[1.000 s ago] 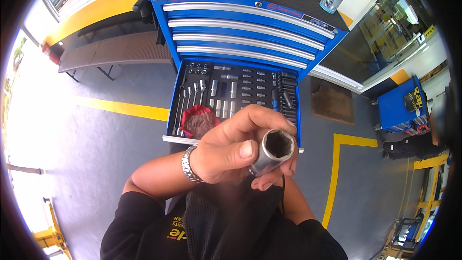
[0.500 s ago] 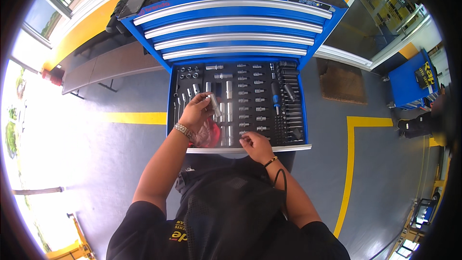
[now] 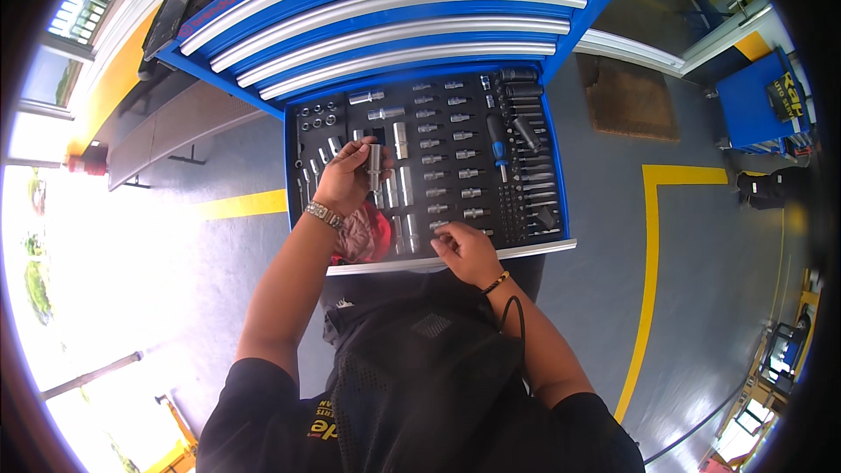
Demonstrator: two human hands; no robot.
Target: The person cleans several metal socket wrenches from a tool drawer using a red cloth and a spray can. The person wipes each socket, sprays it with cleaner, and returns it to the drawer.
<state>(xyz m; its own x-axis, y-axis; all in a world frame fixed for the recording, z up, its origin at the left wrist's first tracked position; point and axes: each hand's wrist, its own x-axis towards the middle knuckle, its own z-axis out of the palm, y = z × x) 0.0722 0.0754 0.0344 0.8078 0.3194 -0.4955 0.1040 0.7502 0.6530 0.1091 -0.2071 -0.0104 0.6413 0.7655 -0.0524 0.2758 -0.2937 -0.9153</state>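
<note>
A long chrome deep socket stands upright in the grip of my left hand, above the left half of the open drawer. My right hand hovers over the drawer's front edge, near the lowest bit sockets; its thumb and forefinger are apart and I see nothing between them. Below my left hand lies a crumpled red cloth. More deep sockets sit in the black foam beside my left hand, and columns of bit sockets fill the middle.
A blue-handled screwdriver and dark sockets occupy the drawer's right side. Shut drawers of the blue tool cabinet rise behind. A brown bench stands left, a floor mat right, and a blue cart far right.
My left hand has turned the deep socket from tilted to nearly upright. The view has shifted, so the cabinet appears higher and tilted. My right hand stays near the drawer's front edge.
</note>
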